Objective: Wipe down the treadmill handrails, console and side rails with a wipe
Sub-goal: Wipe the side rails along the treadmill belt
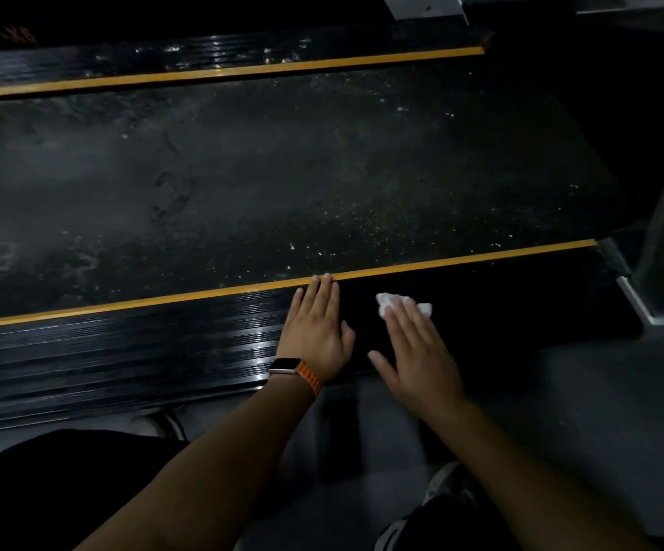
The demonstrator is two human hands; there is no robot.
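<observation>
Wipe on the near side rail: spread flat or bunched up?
Bunched up. The wipe is a small lumpy white wad poking out from under the right hand, fingers straight, on the near side rail.

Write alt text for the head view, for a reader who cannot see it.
A right hand presses a white wipe onto a treadmill's near side rail; the left hand, wearing an orange-strapped watch, rests flat beside it. The dusty belt lies beyond.

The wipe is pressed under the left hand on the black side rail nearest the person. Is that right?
Not quite: the hand is wrong. The head view shows the wipe pressed under the straight fingers of the right hand, on the black side rail nearest the person. The left hand lies flat beside it, holding nothing.
</observation>
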